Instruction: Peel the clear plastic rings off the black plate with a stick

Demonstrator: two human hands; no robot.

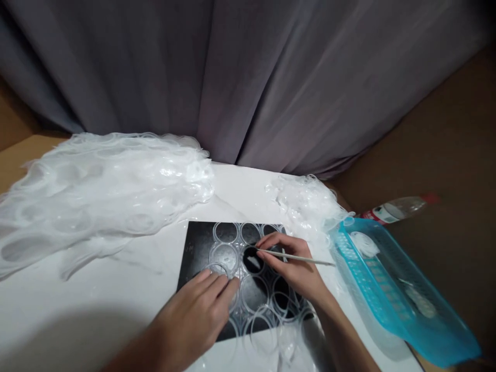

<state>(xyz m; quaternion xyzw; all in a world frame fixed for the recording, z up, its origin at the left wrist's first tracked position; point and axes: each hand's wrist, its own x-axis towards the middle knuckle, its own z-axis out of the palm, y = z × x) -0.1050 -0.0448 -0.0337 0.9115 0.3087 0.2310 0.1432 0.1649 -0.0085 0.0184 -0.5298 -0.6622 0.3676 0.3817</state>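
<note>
A black board (198, 243) lies on the white table, with a sheet of joined clear plastic rings (253, 294) spread over it and hanging past its near edge. My left hand (207, 302) is closed at the sheet's left side, its bent fingertips on a ring; the fingertips are partly hidden. In my right hand (292, 258) is a thin pale stick-like tool (310, 258), pinched between thumb and fingers. Its tip is near a ring in the upper middle of the board, too small to make out. Inside that ring shows a small whitish patch (253, 261).
Left of the board lies a large pile of clear ringed sheets (112, 181). A smaller clear heap (306, 204) sits behind my right hand. A blue plastic basket (387, 289) holding pale items stands at right, near a red-capped bottle (403, 208). Grey curtain (232, 77) hangs behind.
</note>
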